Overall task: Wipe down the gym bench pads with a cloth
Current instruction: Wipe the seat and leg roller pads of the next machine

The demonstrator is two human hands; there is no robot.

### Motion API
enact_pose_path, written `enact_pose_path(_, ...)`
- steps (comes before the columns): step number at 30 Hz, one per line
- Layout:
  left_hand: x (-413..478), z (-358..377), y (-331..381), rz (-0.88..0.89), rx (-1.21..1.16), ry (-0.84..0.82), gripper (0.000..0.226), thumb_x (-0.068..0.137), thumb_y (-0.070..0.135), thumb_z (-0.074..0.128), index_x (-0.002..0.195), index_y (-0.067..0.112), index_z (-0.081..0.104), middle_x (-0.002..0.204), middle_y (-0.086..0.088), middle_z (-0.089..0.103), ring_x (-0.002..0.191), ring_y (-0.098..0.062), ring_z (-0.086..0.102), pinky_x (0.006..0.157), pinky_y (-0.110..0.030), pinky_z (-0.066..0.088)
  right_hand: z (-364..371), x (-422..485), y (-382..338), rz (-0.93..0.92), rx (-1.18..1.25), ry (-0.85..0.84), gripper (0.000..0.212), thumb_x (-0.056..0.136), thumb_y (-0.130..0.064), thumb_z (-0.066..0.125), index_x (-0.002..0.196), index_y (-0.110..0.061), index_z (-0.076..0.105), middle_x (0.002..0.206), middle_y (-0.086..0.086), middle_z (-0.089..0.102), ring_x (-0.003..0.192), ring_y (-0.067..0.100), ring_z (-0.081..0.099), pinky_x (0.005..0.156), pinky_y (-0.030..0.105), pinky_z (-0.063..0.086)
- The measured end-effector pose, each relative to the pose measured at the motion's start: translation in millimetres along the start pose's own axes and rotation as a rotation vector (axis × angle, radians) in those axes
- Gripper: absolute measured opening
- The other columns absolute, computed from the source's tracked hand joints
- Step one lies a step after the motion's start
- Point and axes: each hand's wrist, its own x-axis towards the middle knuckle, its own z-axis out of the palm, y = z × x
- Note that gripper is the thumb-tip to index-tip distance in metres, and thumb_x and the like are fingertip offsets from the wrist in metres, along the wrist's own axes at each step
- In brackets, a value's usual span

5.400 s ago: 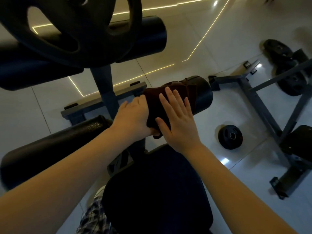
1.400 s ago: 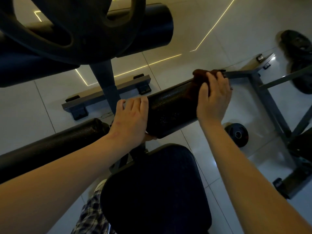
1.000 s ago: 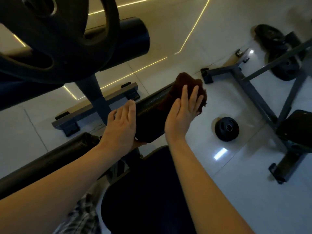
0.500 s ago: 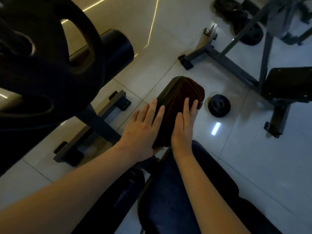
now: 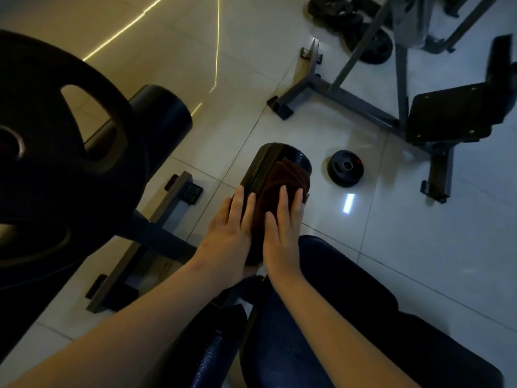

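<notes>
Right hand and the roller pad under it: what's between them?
The dark cloth, draped over the roller pad, lies under the flat fingers of the right hand. The head view shows it.

left hand (image 5: 229, 229): flat on roller pad (image 5: 292, 156) | right hand (image 5: 282, 228): flat on cloth (image 5: 282, 176) draped over pad

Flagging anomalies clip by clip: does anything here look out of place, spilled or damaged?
One small weight plate lies loose on the floor beside the roller pad, away from the other plates by the rack. Nothing looks spilled or damaged; the cloth lies on the pad under the right hand.
</notes>
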Motion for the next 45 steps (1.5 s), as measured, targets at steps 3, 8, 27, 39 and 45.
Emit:
enact_pose_path(3,0,0,1,-0.015,-0.04,0.013,0.122,0.082,0.06,0.06,0.144,0.009,-0.031,0.154,-0.012,-0.03,0.147,-0.03,-0.01,0.121,-0.043,0.013,-8,33,-4,0.004,-0.031,0.013,0.054,0.104,-0.031,0.031,0.144,-0.049,0.0,0.159,-0.011,-0.017,0.147,0.012,-0.016,0.122,0.046,0.001)
enact_pose_path(8,3,-1,3,-0.041,-0.048,-0.038,0.126,0.081,0.06,0.063,0.143,0.011,-0.034,0.153,-0.011,-0.032,0.147,-0.031,-0.01,0.12,-0.046,0.016,-24,89,-5,0.022,-0.053,0.053,0.055,0.104,-0.034,0.031,0.154,-0.033,0.007,0.162,-0.006,-0.01,0.148,0.015,-0.011,0.121,0.049,0.005)
enact_pose_path(27,11,-6,4,-0.074,-0.155,-0.051,0.141,0.068,0.051,0.08,0.144,0.017,-0.034,0.154,-0.002,-0.029,0.147,-0.026,-0.005,0.118,-0.037,0.012,-8,27,8,-0.024,-0.046,0.005,0.054,0.096,-0.046,0.026,0.143,-0.056,0.003,0.155,-0.023,-0.024,0.146,0.013,-0.018,0.121,0.048,0.005)
enact_pose_path(39,15,-17,4,-0.095,-0.065,-0.134,0.142,0.067,0.052,0.081,0.144,0.017,-0.034,0.157,-0.005,-0.025,0.147,-0.029,0.008,0.113,-0.041,0.032,6,-10,16,-0.024,0.032,0.057,0.05,0.097,-0.048,0.03,0.138,-0.068,0.009,0.155,-0.028,-0.02,0.147,0.01,-0.017,0.119,0.055,0.013)
enact_pose_path(45,16,-23,-1,-0.062,0.315,-0.112,0.13,0.074,0.075,0.055,0.143,0.006,-0.031,0.16,-0.016,-0.012,0.149,-0.03,-0.005,0.117,-0.057,0.0,10,-27,17,-0.01,0.028,0.035,0.053,0.093,-0.051,0.035,0.138,-0.067,0.014,0.15,-0.035,-0.024,0.146,0.005,-0.019,0.119,0.055,0.015)
